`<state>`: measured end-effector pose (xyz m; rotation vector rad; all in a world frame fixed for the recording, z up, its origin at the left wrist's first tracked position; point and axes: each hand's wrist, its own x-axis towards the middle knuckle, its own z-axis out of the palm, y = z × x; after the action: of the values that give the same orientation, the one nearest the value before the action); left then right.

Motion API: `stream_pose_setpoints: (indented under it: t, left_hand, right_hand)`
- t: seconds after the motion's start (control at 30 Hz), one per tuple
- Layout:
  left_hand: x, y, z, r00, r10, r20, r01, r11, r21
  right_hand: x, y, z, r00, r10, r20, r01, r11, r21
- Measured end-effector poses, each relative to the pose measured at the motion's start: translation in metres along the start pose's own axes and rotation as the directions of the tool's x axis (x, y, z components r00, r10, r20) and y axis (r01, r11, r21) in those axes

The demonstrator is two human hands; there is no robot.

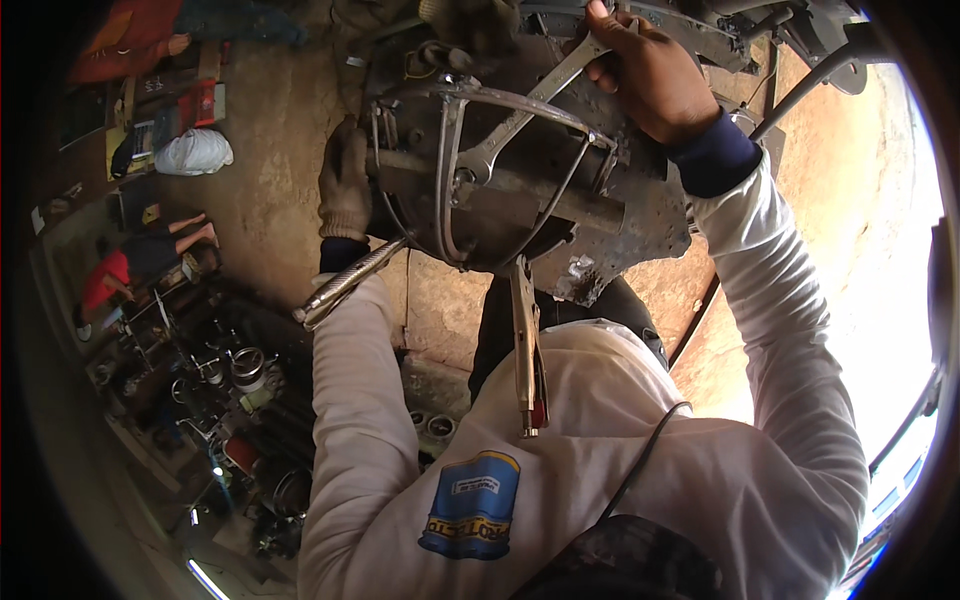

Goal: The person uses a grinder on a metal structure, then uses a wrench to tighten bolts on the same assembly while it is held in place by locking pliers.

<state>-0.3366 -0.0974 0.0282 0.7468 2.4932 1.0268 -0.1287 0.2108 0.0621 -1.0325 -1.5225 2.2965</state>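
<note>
A long steel combination wrench (540, 95) is gripped at its upper end by my bare right hand (650, 75). Its lower jaw sits around a bolt or nut inside a curved metal rod frame (450, 180). My left hand (345, 180), in a dark knitted glove, holds the left side of that frame; its fingertips are partly hidden. One pair of locking pliers (524, 340) hangs from the frame's near edge, clamped on it. Another pair of locking pliers (355, 283) grips the near left edge, lying over my left forearm. Beneath the rods is a dark, rough metal plate (650, 225).
Another gloved hand (470, 20) is at the top edge, beyond the frame. At left, a person in red (115, 275) is low down near machine parts (250, 370). A white sack (193, 152) lies farther back. Metal bars (815, 85) jut out at the upper right.
</note>
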Motion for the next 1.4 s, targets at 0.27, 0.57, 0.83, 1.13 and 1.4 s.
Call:
stream_pose_setpoints:
  t: [0.27,0.57,0.83,1.13,1.4]
  left_hand:
    - [0.01,-0.023,-0.005,0.999,-0.027,0.047,0.033,0.991,-0.128]
    - [0.023,-0.049,-0.006,0.959,-0.207,0.192,0.252,0.934,-0.252]
    - [0.016,-0.021,0.0,0.957,-0.108,0.27,0.181,0.949,-0.26]
    - [0.0,-0.021,0.003,0.997,0.073,0.007,-0.073,0.983,0.171]
    - [-0.004,-0.007,0.004,0.998,0.061,-0.011,-0.059,0.989,0.137]
  right_hand:
    - [0.011,0.009,0.002,0.998,0.037,0.052,-0.043,0.993,0.111]
    - [0.029,0.02,0.008,0.989,-0.127,0.073,0.125,0.992,0.025]
    - [0.031,0.013,0.03,0.991,-0.036,0.128,-0.011,0.936,0.353]
    - [0.113,-0.02,0.114,0.816,0.077,0.572,-0.037,0.996,-0.081]
    - [0.121,-0.062,0.08,0.922,-0.077,0.379,0.033,0.992,0.12]
